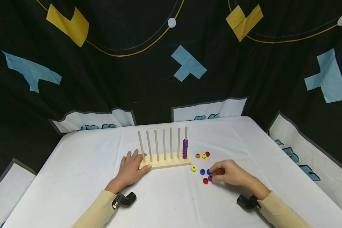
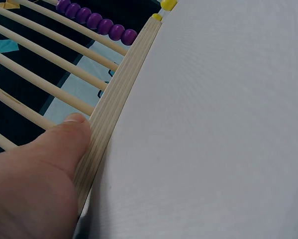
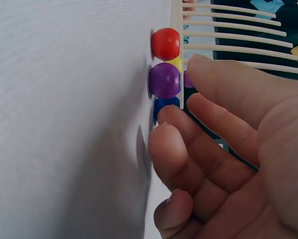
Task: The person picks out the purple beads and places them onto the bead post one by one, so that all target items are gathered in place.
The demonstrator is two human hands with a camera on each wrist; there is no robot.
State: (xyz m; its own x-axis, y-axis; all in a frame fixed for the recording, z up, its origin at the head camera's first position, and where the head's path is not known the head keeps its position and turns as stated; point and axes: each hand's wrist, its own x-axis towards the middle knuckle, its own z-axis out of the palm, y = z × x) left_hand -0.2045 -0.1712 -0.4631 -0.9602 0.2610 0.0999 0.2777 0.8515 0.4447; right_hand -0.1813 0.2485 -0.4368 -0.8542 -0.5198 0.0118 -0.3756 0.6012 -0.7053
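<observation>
A wooden peg stand with several upright rods has purple beads stacked on its rightmost rod. My left hand rests against the stand's left end, fingers spread; its thumb lies along the front of the base. To the right, my right hand reaches down to a loose purple bead, which sits on the cloth near the thumb and index fingertips. Those fingertips stand apart around it. A red bead lies beside the purple one, and a blue bead is partly behind the fingers.
Other loose beads lie right of the stand: a yellow bead, a blue bead, and an orange bead in a group with another yellow and a red. White cloth covers the table; a black curtain hangs behind.
</observation>
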